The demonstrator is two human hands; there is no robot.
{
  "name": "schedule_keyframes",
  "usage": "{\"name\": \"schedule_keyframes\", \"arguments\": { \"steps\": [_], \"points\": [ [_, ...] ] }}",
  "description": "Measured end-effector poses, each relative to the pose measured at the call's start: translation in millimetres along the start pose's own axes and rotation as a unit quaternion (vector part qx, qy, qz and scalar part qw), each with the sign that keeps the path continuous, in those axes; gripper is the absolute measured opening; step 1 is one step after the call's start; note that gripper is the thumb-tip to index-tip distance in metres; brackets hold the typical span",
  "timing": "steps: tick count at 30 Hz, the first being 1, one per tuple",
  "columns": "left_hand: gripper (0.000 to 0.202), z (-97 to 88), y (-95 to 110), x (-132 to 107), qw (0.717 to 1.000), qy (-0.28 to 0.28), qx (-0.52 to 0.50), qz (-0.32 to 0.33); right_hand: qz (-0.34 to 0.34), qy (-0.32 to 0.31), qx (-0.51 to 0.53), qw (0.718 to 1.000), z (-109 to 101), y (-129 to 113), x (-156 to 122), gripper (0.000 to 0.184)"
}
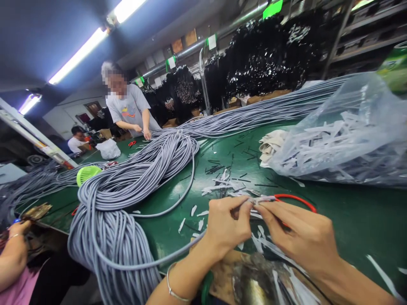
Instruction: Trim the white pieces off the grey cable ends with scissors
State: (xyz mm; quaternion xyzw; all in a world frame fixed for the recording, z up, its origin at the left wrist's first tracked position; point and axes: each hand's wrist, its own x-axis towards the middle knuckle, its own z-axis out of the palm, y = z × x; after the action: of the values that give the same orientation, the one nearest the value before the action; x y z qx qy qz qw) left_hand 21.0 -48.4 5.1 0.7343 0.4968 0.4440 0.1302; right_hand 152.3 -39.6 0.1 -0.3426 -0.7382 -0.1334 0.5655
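Observation:
My left hand (227,226) is closed in a pinch, thumb against forefinger. A grey cable (178,253) runs from the pile to this hand. My right hand (300,237) pinches at the same spot, its fingertips almost touching the left ones. Between them shows the whitish-grey end of the cable (264,198), its finer detail too small to make out. Just behind my right fingers lie scissors with a red handle (297,198), partly hidden by the hand. White and dark scraps (225,183) are scattered on the green table (173,231) around my hands.
A big bundle of grey cables (140,182) covers the left side and hangs over the edge. A clear bag of white scraps (337,144) stands at right beside a cloth (271,144). A co-worker (129,106) handles cables across the table; another person's arm (14,250) shows at left.

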Motion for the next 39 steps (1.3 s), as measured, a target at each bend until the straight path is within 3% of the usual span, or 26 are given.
{"name": "schedule_keyframes", "arguments": {
  "steps": [2, 6, 8, 9, 12, 15, 17, 20, 28, 31, 36, 39],
  "points": [
    [0.03, 0.5, 0, -1, 1.0, -0.008, -0.005, -0.006, -0.012, -0.003, 0.003, 1.0, 1, 2, 1, 0.029],
    [0.028, 2.5, -5, 1, 0.999, 0.001, 0.043, 0.017, 0.064, -0.041, 0.021, 0.997, 1, -3, 1, 0.029],
    [0.029, 1.9, -12, 5, 0.998, -0.015, 0.054, -0.018, 0.011, -0.037, 0.012, 0.999, 0, -13, -3, 0.028],
    [0.03, 0.7, -16, 9, 0.997, -0.022, 0.056, -0.05, -0.048, -0.041, 0.02, 0.998, -1, -18, -5, 0.028],
    [0.03, -4.7, -24, 18, 0.991, -0.008, 0.02, -0.129, -0.152, -0.059, 0.063, 0.985, -1, -23, -9, 0.028],
    [0.028, -8.4, -23, 20, 0.99, 0.009, -0.063, -0.127, -0.04, -0.046, -0.043, 0.997, 1, -8, -4, 0.031],
    [0.026, -8.6, -18, 17, 0.989, 0.021, -0.09, -0.113, -0.009, -0.051, -0.098, 0.994, 2, 5, 0, 0.037],
    [0.023, -8.1, -12, 12, 0.989, 0.049, -0.099, -0.096, -0.021, -0.066, -0.111, 0.991, 1, 12, 3, 0.039],
    [0.016, -6.8, -7, 9, 0.995, 0.055, -0.071, -0.033, -0.047, -0.035, -0.118, 0.991, 3, 3, 2, 0.036],
    [0.013, -5.8, -6, 8, 0.996, 0.07, -0.052, -0.002, -0.034, -0.039, -0.099, 0.994, 2, 3, 3, 0.037],
    [0.015, -3.9, -5, 4, 0.994, 0.083, -0.017, 0.063, 0.098, -0.113, 0.034, 0.988, 2, 0, 1, 0.039],
    [0.015, -3.7, -4, 3, 0.996, 0.083, 0.005, 0.041, 0.073, -0.064, 0.044, 0.994, 2, -2, -1, 0.031]
  ]
}}
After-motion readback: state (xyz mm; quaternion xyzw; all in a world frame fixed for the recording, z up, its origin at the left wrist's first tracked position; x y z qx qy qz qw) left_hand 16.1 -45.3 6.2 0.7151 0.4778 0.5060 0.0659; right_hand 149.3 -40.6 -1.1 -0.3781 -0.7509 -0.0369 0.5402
